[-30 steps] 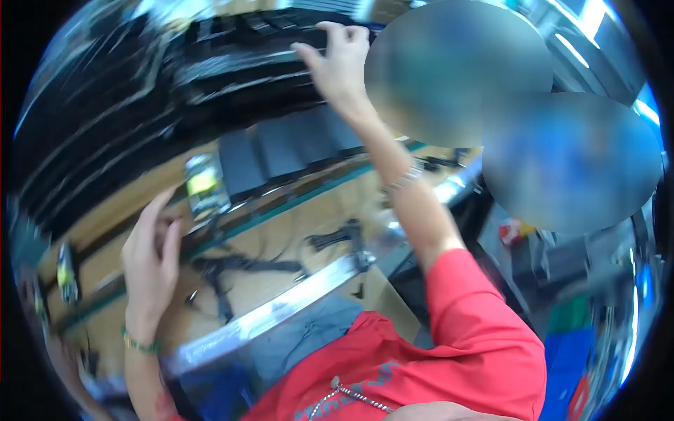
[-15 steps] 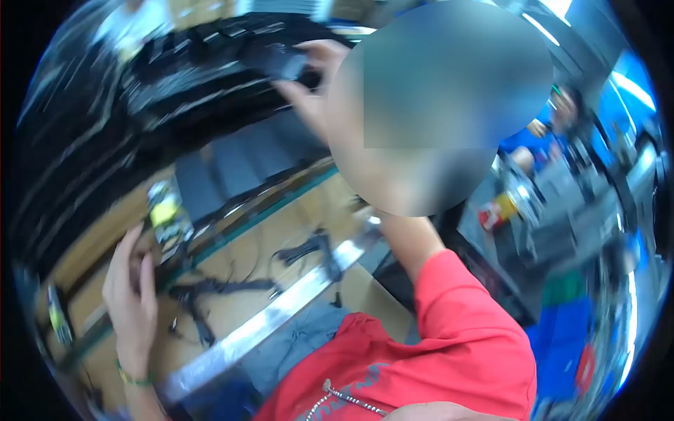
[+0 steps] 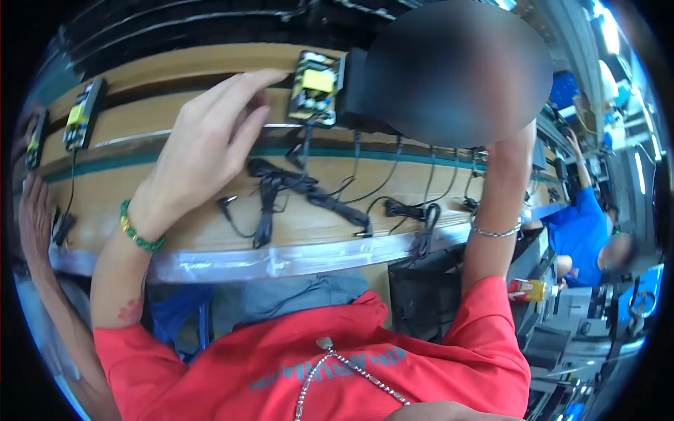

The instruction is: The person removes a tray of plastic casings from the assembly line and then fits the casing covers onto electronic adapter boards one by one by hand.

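Observation:
My left hand [image 3: 217, 130] reaches over the bench with thumb and fingers apart and nothing between them. Its fingertips are close to the left edge of a bare power supply circuit board [image 3: 316, 88] with a yellow transformer; whether they touch is unclear. A black cable [image 3: 307, 144] runs down from that board. Just right of the board stands a black casing [image 3: 356, 83], partly covered by a blurred patch. Of my right hand only the wrist [image 3: 511, 158] shows clearly; the patch hides its fingers and anything they may hold.
Bundled black cables [image 3: 302, 186] lie along the wooden bench [image 3: 210, 235], which has a shiny taped front edge [image 3: 281, 263]. Farther left are two more circuit boards [image 3: 83, 116] and another person's hand [image 3: 36, 210]. A person in a blue shirt [image 3: 579, 228] is at the right.
My view has swung, levelling the bench. My left hand is now close to the circuit board with the yellow transformer. My right hand, earlier visible at a dark casing, is now behind the blurred patch.

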`<state>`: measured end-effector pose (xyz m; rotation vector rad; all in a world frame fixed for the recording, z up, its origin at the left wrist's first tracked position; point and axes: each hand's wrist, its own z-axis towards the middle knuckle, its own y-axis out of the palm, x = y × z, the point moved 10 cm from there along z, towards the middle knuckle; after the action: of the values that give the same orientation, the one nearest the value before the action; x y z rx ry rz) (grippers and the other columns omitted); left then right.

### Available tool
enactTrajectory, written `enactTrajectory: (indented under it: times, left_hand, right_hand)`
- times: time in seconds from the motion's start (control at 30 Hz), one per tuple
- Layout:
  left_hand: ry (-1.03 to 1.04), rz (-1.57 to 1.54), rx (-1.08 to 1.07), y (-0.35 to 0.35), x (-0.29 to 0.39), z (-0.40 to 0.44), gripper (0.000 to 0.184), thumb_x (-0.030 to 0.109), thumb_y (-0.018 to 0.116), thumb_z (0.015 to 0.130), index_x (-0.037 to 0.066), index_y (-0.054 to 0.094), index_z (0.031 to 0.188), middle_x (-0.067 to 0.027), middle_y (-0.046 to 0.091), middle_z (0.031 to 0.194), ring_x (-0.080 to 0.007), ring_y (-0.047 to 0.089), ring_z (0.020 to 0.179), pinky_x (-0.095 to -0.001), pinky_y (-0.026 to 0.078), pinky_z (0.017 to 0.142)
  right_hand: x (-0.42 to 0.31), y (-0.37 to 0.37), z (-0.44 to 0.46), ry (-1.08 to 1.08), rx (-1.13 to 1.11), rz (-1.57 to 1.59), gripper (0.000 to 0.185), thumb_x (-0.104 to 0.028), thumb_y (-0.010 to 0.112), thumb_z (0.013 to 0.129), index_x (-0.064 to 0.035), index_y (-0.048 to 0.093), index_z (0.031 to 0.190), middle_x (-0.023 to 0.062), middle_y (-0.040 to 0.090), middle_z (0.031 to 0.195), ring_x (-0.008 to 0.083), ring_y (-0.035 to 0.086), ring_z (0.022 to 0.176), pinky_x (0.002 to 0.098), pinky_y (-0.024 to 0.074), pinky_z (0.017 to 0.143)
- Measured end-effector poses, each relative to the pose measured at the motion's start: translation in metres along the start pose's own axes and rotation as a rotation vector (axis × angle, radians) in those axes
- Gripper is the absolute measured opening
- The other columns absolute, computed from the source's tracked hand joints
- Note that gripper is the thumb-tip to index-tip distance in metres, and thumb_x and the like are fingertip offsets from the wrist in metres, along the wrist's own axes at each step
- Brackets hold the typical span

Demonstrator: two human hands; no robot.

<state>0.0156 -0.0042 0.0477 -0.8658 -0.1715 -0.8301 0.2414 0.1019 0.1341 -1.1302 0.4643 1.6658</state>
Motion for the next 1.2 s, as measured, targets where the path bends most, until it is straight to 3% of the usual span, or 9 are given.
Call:
enactTrajectory:
  times: [0.1,0.17,0.23,0.3,0.4,0.6,0.73,0.9,1.2]
  left_hand:
    - [0.03,0.022,0.01,-0.002,0.002,0.001,0.04,-0.005,0.061,0.093,0.003,0.062,0.132,-0.0094,0.069,0.095,-0.0159,0.06,0.07,-0.0276,0.05,0.065]
    - [0.032,0.025,0.038,-0.004,-0.002,0.0,0.038,-0.004,0.061,0.094,0.003,0.062,0.131,-0.0096,0.07,0.095,-0.0158,0.063,0.071,-0.0274,0.051,0.066]
    - [0.047,0.027,0.088,-0.009,-0.003,-0.001,0.035,-0.003,0.06,0.095,0.005,0.064,0.128,-0.0095,0.071,0.094,-0.0159,0.067,0.075,-0.0274,0.053,0.067]
    - [0.051,0.047,0.105,-0.011,-0.003,-0.001,0.034,-0.003,0.06,0.095,0.005,0.064,0.128,-0.0096,0.071,0.094,-0.0159,0.067,0.075,-0.0274,0.053,0.067]
    - [0.063,0.064,0.136,-0.013,-0.004,-0.002,0.034,-0.003,0.061,0.095,0.006,0.064,0.127,-0.0091,0.07,0.093,-0.0161,0.066,0.072,-0.0275,0.053,0.066]
    - [0.05,0.084,0.181,-0.018,-0.004,-0.002,0.033,-0.003,0.062,0.094,0.006,0.064,0.126,-0.0085,0.069,0.091,-0.0159,0.063,0.067,-0.0286,0.052,0.064]
    - [0.054,0.092,0.2,-0.018,-0.006,-0.003,0.032,-0.002,0.063,0.094,0.005,0.065,0.125,-0.0091,0.069,0.09,-0.017,0.061,0.065,-0.0299,0.051,0.062]
    - [0.077,0.098,0.2,-0.018,-0.003,-0.003,0.03,0.0,0.064,0.094,0.005,0.065,0.124,-0.0099,0.069,0.091,-0.0189,0.061,0.065,-0.0308,0.051,0.061]
    - [0.081,0.131,0.204,-0.018,-0.002,-0.005,0.029,0.0,0.064,0.093,0.005,0.066,0.122,-0.0101,0.069,0.09,-0.0195,0.061,0.064,-0.0311,0.05,0.06]
  right_hand:
    - [0.006,0.034,0.012,0.216,0.109,-0.258,0.049,-0.037,0.074,0.093,0.0068,0.069,0.115,0.0056,0.07,0.086,0.0117,0.063,0.078,0.0252,0.0494,0.067]
    - [0.005,0.075,0.026,0.138,-0.088,-0.385,0.041,-0.034,0.071,0.097,0.0045,0.073,0.11,0.0034,0.07,0.086,0.0082,0.061,0.077,0.0252,0.048,0.066]
    - [0.011,0.1,0.037,0.24,-0.118,-0.718,0.041,-0.036,0.07,0.096,0.0046,0.075,0.099,0.0146,0.071,0.084,0.0225,0.063,0.074,0.0323,0.0497,0.068]
    - [0.024,0.11,0.044,-0.131,-0.103,-0.976,0.05,-0.043,0.069,0.095,0.0055,0.075,0.084,0.0239,0.068,0.082,0.0415,0.064,0.082,0.0412,0.0512,0.076]
    - [0.061,0.124,0.039,0.029,-0.429,-1.198,0.072,-0.046,0.069,0.094,0.0098,0.054,0.138,0.0224,0.067,0.124,0.029,0.069,0.11,0.0357,0.051,0.099]
    - [0.023,0.14,0.007,-0.298,-0.559,-1.091,0.091,-0.052,0.086,0.073,0.0062,0.059,0.137,0.0238,0.067,0.126,0.034,0.065,0.117,0.0381,0.0491,0.1]
    - [0.03,0.114,0.023,0.003,-0.486,-0.981,0.088,-0.043,0.088,0.073,0.0077,0.057,0.138,0.0227,0.066,0.125,0.0305,0.066,0.116,0.0353,0.048,0.103]
    - [0.023,0.131,0.005,-0.316,-0.583,-1.072,0.097,-0.043,0.09,0.07,0.0047,0.05,0.145,0.022,0.059,0.135,0.0325,0.062,0.121,0.0378,0.0476,0.103]
    - [0.042,0.117,0.01,-0.194,-0.598,-1.056,0.097,-0.04,0.091,0.069,0.0061,0.05,0.145,0.0158,0.057,0.131,0.0265,0.059,0.12,0.0346,0.045,0.104]
